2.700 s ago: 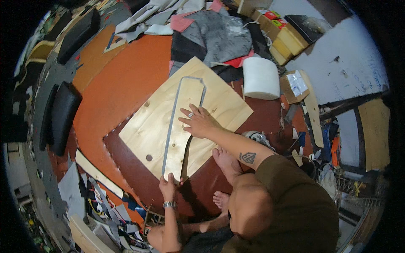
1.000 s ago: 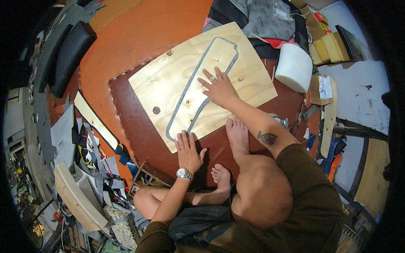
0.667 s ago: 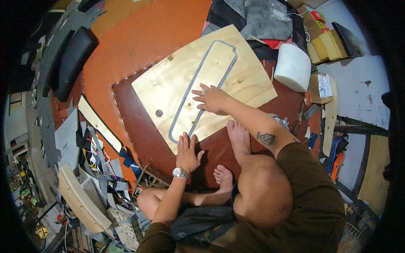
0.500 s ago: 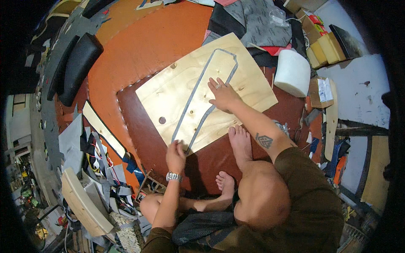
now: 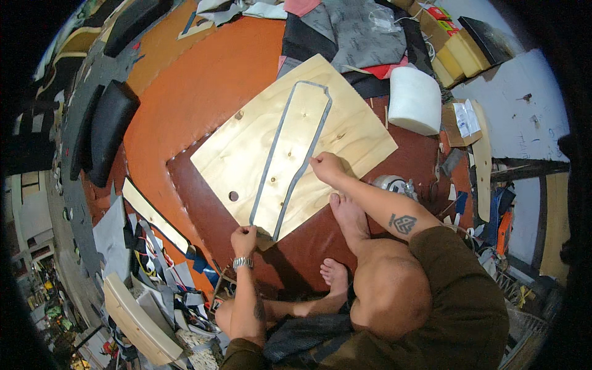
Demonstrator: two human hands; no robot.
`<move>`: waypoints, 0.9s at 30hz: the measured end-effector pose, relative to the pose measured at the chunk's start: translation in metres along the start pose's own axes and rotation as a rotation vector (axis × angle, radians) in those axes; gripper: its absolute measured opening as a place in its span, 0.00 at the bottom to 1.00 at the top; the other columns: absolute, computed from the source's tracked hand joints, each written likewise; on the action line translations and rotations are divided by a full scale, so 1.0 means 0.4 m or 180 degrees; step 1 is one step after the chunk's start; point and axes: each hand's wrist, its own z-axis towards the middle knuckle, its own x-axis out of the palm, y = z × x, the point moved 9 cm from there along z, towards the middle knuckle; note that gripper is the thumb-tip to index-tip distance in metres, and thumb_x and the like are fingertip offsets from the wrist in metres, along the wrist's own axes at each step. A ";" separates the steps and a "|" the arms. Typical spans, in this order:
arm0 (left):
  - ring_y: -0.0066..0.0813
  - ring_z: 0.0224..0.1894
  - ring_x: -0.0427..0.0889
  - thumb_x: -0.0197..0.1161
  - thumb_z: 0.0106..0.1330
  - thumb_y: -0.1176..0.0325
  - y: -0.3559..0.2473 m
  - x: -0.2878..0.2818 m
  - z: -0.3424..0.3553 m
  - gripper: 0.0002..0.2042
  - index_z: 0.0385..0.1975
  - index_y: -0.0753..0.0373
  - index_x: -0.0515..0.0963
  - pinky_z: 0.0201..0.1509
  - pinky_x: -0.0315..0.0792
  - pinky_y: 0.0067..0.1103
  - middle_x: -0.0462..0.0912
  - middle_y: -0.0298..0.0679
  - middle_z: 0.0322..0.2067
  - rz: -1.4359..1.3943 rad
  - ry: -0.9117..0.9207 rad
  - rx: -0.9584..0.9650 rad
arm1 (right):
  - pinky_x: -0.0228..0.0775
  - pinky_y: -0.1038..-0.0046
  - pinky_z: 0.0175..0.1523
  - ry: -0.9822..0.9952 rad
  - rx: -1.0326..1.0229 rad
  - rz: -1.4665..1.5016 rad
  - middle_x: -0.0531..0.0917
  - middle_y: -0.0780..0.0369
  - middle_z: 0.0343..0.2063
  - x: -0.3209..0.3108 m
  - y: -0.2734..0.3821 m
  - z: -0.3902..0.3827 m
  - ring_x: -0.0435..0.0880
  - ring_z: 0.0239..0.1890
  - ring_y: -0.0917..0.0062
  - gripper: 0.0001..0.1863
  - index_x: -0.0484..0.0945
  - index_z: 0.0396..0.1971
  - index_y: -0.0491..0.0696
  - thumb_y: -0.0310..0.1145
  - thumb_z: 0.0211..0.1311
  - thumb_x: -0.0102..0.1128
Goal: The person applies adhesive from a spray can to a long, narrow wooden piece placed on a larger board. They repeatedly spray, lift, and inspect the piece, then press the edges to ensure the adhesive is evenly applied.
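A plywood board (image 5: pixel 357 145) bears a grey outline (image 5: pixel 272 154). The left hand (image 5: pixel 244 241), pinched closed, is at the board's near corner; the right hand (image 5: pixel 328 168), curled, right of its centre. Any grip is unclear.

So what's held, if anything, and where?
Can't be told. Left hand is at the near-left end of the thin grey outline on the pale rectangular plywood board; right hand is curled at the outline's right side. Neither grip is clear.

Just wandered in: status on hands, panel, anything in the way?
Left hand bunched at grey-edged panel's near end; right hand bunched at its right edge, grip unclear. Panel lies on plywood sheet. Right foot close to sheet's near edge.
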 end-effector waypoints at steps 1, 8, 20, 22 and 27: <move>0.37 0.33 0.88 0.70 0.65 0.59 0.006 -0.011 -0.006 0.16 0.35 0.69 0.88 0.41 0.80 0.32 0.90 0.45 0.31 -0.0204 0.0131 -0.0110 | 0.81 0.54 0.45 0.0254 0.0161 0.0397 0.89 0.50 0.40 0.013 -0.013 -0.009 0.90 0.45 0.54 0.30 0.84 0.48 0.42 0.58 0.68 0.64; 0.28 0.42 0.86 0.65 0.75 0.60 -0.155 -0.063 -0.193 0.14 0.52 0.61 0.78 0.41 0.82 0.27 0.87 0.40 0.46 -0.4257 0.1139 -0.0733 | 0.80 0.52 0.59 0.1606 0.0874 0.2946 0.65 0.45 0.74 0.097 0.025 -0.130 0.79 0.66 0.53 0.61 0.52 0.80 0.46 0.76 0.62 0.62; 0.20 0.38 0.86 0.73 0.70 0.71 -0.283 -0.204 -0.434 0.10 0.45 0.69 0.86 0.44 0.81 0.22 0.91 0.35 0.38 -0.1295 0.0968 0.0341 | 0.86 0.66 0.49 0.1240 -0.0798 0.3793 0.90 0.62 0.45 -0.248 0.325 -0.145 0.91 0.41 0.74 0.21 0.82 0.54 0.45 0.45 0.73 0.69; 0.22 0.39 0.88 0.73 0.70 0.72 -0.243 -0.215 -0.508 0.09 0.45 0.69 0.86 0.47 0.82 0.24 0.92 0.37 0.39 -0.1489 0.1058 0.0298 | 0.86 0.70 0.49 0.1410 -0.1351 0.3683 0.90 0.63 0.43 -0.346 0.422 -0.242 0.91 0.41 0.77 0.17 0.84 0.52 0.45 0.42 0.74 0.68; 0.23 0.41 0.89 0.76 0.68 0.66 -0.192 -0.210 -0.627 0.13 0.44 0.69 0.88 0.47 0.81 0.25 0.93 0.41 0.40 -0.0565 0.0990 0.0727 | 0.82 0.75 0.49 0.1706 -0.2463 0.2703 0.90 0.65 0.42 -0.508 0.650 -0.602 0.88 0.40 0.82 0.14 0.86 0.48 0.43 0.39 0.73 0.70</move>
